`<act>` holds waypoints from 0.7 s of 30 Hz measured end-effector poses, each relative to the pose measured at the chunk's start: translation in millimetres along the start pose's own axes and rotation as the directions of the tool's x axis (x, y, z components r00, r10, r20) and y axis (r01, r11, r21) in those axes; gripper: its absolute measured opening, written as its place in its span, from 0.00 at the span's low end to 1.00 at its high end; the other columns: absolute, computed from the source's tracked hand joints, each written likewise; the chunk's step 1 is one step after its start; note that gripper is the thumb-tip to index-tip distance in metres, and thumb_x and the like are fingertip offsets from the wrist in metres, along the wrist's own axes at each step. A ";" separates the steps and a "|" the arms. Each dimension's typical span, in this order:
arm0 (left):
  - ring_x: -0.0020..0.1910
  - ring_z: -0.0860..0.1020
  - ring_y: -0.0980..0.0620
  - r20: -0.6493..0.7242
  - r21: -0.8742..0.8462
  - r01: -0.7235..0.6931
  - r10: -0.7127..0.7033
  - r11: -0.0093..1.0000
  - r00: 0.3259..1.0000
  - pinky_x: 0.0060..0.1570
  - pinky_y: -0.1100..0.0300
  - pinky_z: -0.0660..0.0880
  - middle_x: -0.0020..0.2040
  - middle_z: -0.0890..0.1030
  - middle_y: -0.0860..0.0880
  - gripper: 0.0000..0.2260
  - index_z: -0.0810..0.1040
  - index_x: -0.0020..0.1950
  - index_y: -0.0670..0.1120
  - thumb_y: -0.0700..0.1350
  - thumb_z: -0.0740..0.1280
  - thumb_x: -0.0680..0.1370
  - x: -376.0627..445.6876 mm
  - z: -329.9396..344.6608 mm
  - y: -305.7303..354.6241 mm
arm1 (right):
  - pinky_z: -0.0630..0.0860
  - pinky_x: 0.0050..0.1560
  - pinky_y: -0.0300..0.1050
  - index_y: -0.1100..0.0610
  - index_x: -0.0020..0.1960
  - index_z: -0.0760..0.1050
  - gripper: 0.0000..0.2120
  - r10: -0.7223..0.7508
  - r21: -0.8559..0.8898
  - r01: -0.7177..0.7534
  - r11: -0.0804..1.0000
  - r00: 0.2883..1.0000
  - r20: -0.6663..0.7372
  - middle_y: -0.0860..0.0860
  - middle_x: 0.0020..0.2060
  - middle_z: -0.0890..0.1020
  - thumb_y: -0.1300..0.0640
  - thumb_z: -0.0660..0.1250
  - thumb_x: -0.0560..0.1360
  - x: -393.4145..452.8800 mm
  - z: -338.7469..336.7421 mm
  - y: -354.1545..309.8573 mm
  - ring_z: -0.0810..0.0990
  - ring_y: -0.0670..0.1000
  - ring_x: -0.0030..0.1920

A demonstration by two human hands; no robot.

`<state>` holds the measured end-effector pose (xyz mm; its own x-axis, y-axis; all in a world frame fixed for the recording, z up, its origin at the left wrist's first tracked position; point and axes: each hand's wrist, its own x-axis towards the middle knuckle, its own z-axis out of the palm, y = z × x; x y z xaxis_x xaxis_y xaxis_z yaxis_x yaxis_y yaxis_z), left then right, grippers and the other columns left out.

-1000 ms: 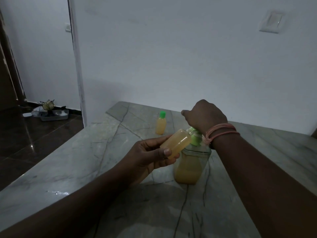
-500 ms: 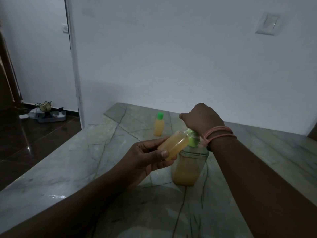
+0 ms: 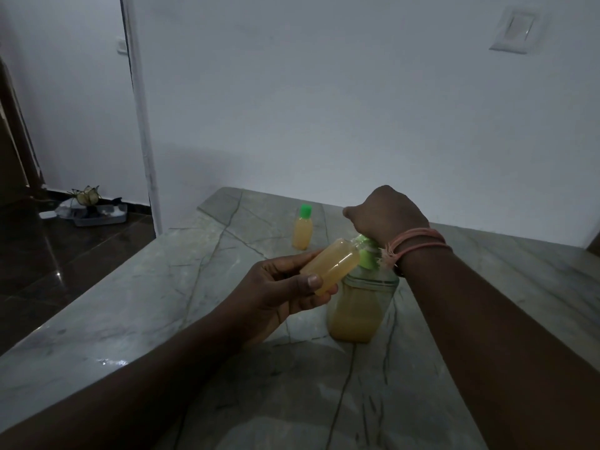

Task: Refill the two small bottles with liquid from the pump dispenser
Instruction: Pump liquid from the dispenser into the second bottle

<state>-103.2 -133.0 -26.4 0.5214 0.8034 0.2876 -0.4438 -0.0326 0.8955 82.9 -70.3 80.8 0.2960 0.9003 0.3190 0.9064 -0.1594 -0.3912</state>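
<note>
Amber-filled small bottle: your left hand pinches it, thumb across, tilted, mouth at the pump dispenser spout. Your right hand fists down on the pump head. Capped bottle stands beyond both hands.

From my remote seat this reads as a room in a home, dimly lit. A grey veined marble counter fills the lower half of the frame and butts against a plain white plastered wall. At upper right a white wall switch plate is mounted on that wall. At left a white door frame opens onto a dark, glossy tiled floor, where a shallow tray of small household odds sits against the skirting at middle left. I cannot tell which room it is.
</note>
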 end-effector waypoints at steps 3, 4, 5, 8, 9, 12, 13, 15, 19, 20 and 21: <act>0.58 0.83 0.41 0.005 -0.001 0.002 -0.002 1.000 1.000 0.52 0.57 0.81 0.60 0.83 0.43 0.22 0.84 0.62 0.54 0.49 0.80 0.68 -0.5 -0.7 -0.3 | 0.70 0.36 0.44 0.54 0.36 0.72 0.11 0.005 -0.019 -0.005 1.000 1.000 0.014 0.52 0.35 0.78 0.47 0.67 0.69 -1.7 0.4 -1.0 0.76 0.53 0.35; 0.58 0.83 0.41 -0.003 -0.003 0.000 0.000 1.000 1.000 0.52 0.57 0.81 0.60 0.83 0.43 0.20 0.84 0.62 0.54 0.48 0.79 0.70 -1.0 -0.2 -0.1 | 0.70 0.37 0.44 0.55 0.36 0.72 0.12 -0.001 -0.023 0.002 1.000 1.000 0.024 0.52 0.35 0.78 0.47 0.67 0.69 -2.5 -0.5 -1.2 0.76 0.54 0.35; 0.58 0.83 0.41 -0.014 -0.006 -0.003 0.003 1.000 1.000 0.52 0.57 0.80 0.60 0.83 0.44 0.19 0.84 0.61 0.55 0.46 0.78 0.71 -1.5 0.4 -0.2 | 0.71 0.37 0.44 0.55 0.37 0.72 0.12 -0.008 -0.020 0.008 1.000 0.999 0.041 0.53 0.36 0.78 0.46 0.67 0.70 -3.4 -1.9 -2.1 0.77 0.54 0.36; 0.59 0.82 0.40 -0.014 0.001 -0.008 0.008 1.000 1.000 0.53 0.57 0.80 0.61 0.83 0.45 0.18 0.84 0.61 0.55 0.44 0.75 0.72 -1.4 1.4 -0.9 | 0.71 0.39 0.44 0.56 0.37 0.71 0.15 -0.024 -0.017 0.025 1.000 0.996 0.082 0.53 0.37 0.78 0.44 0.66 0.70 -4.8 -8.4 -5.9 0.78 0.56 0.40; 0.59 0.82 0.40 -0.007 -0.001 -0.010 0.010 1.000 1.000 0.53 0.56 0.80 0.61 0.83 0.45 0.18 0.84 0.62 0.54 0.43 0.74 0.73 -1.4 1.3 -1.3 | 0.72 0.40 0.44 0.56 0.38 0.73 0.15 -0.028 -0.013 0.029 0.999 0.996 0.091 0.53 0.37 0.79 0.44 0.66 0.70 -4.7 -9.2 -6.6 0.78 0.56 0.40; 0.59 0.82 0.40 0.002 -0.016 -0.015 0.015 1.000 1.000 0.53 0.56 0.80 0.62 0.82 0.45 0.18 0.83 0.62 0.54 0.42 0.74 0.74 -0.3 -0.6 -2.3 | 0.74 0.41 0.44 0.57 0.41 0.77 0.14 -0.019 0.017 0.018 1.000 0.996 0.086 0.54 0.39 0.81 0.45 0.66 0.70 -2.1 -6.7 -5.0 0.80 0.57 0.41; 0.59 0.82 0.40 0.002 -0.015 -0.013 0.013 1.000 1.000 0.53 0.56 0.80 0.62 0.82 0.45 0.18 0.83 0.62 0.54 0.42 0.74 0.74 0.3 -1.4 -2.9 | 0.74 0.41 0.44 0.57 0.41 0.77 0.13 -0.009 0.020 0.008 1.000 0.997 0.078 0.54 0.39 0.81 0.46 0.66 0.70 -1.1 -4.8 -3.3 0.80 0.57 0.41; 0.59 0.82 0.40 0.007 -0.009 -0.004 0.004 1.000 1.000 0.53 0.57 0.80 0.62 0.82 0.45 0.18 0.83 0.63 0.55 0.43 0.74 0.73 1.3 -3.1 -3.8 | 0.73 0.40 0.44 0.57 0.39 0.76 0.11 0.012 0.013 -0.013 1.000 0.997 0.076 0.54 0.39 0.81 0.48 0.67 0.69 -0.4 -1.5 -1.2 0.79 0.57 0.41; 0.59 0.82 0.40 0.003 -0.022 0.006 -0.006 1.000 1.000 0.53 0.57 0.80 0.61 0.82 0.44 0.21 0.83 0.63 0.54 0.47 0.79 0.70 0.0 -1.0 -1.6 | 0.73 0.40 0.44 0.55 0.36 0.72 0.11 0.005 -0.018 -0.004 1.000 0.999 0.051 0.53 0.36 0.79 0.48 0.68 0.69 -2.5 -0.3 -1.1 0.79 0.56 0.40; 0.59 0.82 0.40 0.002 -0.021 0.004 -0.004 1.000 1.000 0.53 0.57 0.80 0.61 0.82 0.43 0.22 0.83 0.63 0.53 0.49 0.80 0.69 -0.4 0.2 -0.8 | 0.73 0.39 0.44 0.55 0.35 0.71 0.12 -0.001 -0.019 0.002 1.000 0.999 0.052 0.53 0.35 0.78 0.47 0.67 0.69 -3.1 -1.8 -2.2 0.78 0.57 0.39; 0.59 0.82 0.40 0.001 -0.021 0.001 -0.001 1.000 1.000 0.53 0.57 0.80 0.61 0.83 0.43 0.23 0.83 0.63 0.53 0.49 0.81 0.68 -0.6 1.3 -0.4 | 0.72 0.39 0.44 0.55 0.35 0.70 0.13 -0.009 -0.027 0.010 1.000 0.998 0.058 0.52 0.34 0.77 0.46 0.67 0.69 -3.4 -4.0 -3.7 0.78 0.56 0.39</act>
<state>-102.4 -134.2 -26.5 0.5224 0.8028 0.2874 -0.4590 -0.0194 0.8882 79.8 -74.4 84.6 0.2704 0.9235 0.2721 0.9171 -0.1610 -0.3647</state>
